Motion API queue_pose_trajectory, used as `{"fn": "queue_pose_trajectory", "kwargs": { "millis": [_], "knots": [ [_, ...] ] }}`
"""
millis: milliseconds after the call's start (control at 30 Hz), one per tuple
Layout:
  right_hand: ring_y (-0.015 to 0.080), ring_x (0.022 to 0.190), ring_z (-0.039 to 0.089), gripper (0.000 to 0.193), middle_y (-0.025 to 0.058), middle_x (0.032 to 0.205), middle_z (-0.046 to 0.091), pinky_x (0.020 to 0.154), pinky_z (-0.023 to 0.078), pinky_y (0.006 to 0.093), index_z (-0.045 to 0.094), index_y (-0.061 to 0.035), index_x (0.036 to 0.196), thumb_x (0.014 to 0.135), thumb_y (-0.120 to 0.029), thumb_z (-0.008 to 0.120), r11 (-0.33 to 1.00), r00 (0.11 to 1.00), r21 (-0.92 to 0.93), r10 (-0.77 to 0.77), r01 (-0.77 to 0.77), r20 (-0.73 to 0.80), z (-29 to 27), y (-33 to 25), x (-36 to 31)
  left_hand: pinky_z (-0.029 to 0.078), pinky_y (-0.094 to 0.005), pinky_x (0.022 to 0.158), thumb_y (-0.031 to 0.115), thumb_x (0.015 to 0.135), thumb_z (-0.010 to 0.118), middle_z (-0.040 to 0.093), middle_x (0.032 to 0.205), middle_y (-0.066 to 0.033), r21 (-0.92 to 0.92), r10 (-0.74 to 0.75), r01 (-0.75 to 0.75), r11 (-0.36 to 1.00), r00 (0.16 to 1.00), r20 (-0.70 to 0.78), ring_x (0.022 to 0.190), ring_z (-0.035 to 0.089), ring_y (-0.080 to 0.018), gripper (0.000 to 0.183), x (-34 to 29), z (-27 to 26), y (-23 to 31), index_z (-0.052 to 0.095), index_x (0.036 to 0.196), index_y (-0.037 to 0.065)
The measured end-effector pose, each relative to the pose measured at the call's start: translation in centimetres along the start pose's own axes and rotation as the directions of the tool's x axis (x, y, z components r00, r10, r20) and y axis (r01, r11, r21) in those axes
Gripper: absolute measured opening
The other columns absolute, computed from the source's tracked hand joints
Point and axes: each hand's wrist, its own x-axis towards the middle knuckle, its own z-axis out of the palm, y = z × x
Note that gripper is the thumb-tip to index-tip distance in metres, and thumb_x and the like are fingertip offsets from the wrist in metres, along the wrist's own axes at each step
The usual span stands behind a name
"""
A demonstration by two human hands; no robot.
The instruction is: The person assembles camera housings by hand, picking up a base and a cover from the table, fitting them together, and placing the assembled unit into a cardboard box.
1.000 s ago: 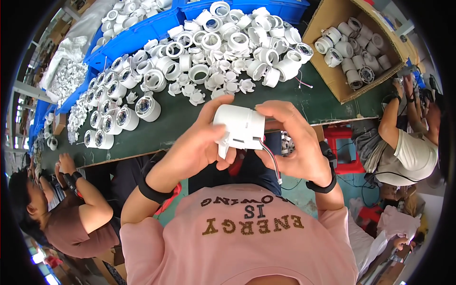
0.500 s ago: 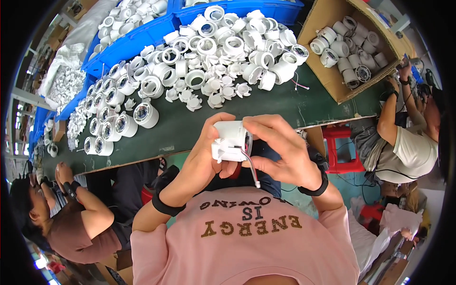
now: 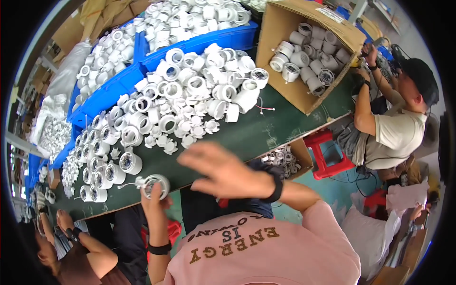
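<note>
My left hand grips a white round housing by its side at the table's near edge. Its ring-shaped face is turned up, and a short white cable sticks out to the left. Slightly blurred, my right hand is over the table edge with its fingers stretched out and nothing in them. Just beyond it lie white flower-shaped caps and a heap of white rings. Left of these, white housings with dark round faces stand in rows.
Blue bins full of white parts line the far side. A cardboard box of housings leans at the right; another box of parts sits below the table, beside a red stool. Co-workers sit at right and left.
The housing has gone from between both hands to my left hand alone, lower left. My right hand has let go and moved left, fingers extended. The view has shifted rightward.
</note>
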Motion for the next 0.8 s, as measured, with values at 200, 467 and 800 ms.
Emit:
{"fn": "queue_pose_trajectory", "kwargs": {
  "millis": [200, 467, 800],
  "knots": [
    [0.0384, 0.107, 0.052, 0.046, 0.0215, 0.113, 0.056, 0.094, 0.041, 0.0438, 0.055, -0.0035, 0.120, 0.076, -0.013, 0.065, 0.559, 0.725, -0.552, 0.136, -0.618, -0.675, -14.0, 16.8, -1.8, 0.031, -0.0176, 0.041, 0.036, 0.090, 0.060, 0.055, 0.069, 0.0024, 0.482, 0.099, 0.095, 0.871, 0.926, -0.363, 0.049, 0.045, -0.0042, 0.031, 0.5, -15.2, 0.8, 0.060, 0.098, 0.006],
    [0.0404, 0.115, 0.045, 0.043, 0.0224, 0.123, 0.050, 0.098, 0.037, 0.0499, 0.054, -0.0063, 0.118, 0.077, -0.012, 0.062, 0.363, 0.618, -0.501, 0.402, -0.785, -0.676, -15.5, 25.0, -1.2, 0.044, -0.0439, 0.080, 0.040, 0.079, 0.071, 0.056, 0.097, -0.0200, 0.959, 0.738, 0.176, 0.221, 0.612, -0.283, 0.093, 0.054, -0.0351, 0.050, 6.5, -18.0, 3.2, 0.053, 0.097, -0.003],
    [0.0433, 0.099, 0.055, 0.047, 0.0216, 0.113, 0.052, 0.081, 0.047, 0.0465, 0.050, -0.0100, 0.123, 0.079, -0.019, 0.064, 0.440, 0.602, -0.451, 0.306, -0.776, -0.738, -11.8, 19.2, -1.7, 0.049, -0.0314, 0.073, 0.020, 0.078, 0.070, 0.065, 0.096, -0.0134, 0.808, 0.669, -0.508, 0.298, 0.715, 0.203, 0.084, 0.062, -0.0219, 0.036, 32.2, -0.1, 14.7, 0.060, 0.107, 0.001]
  ]
}}
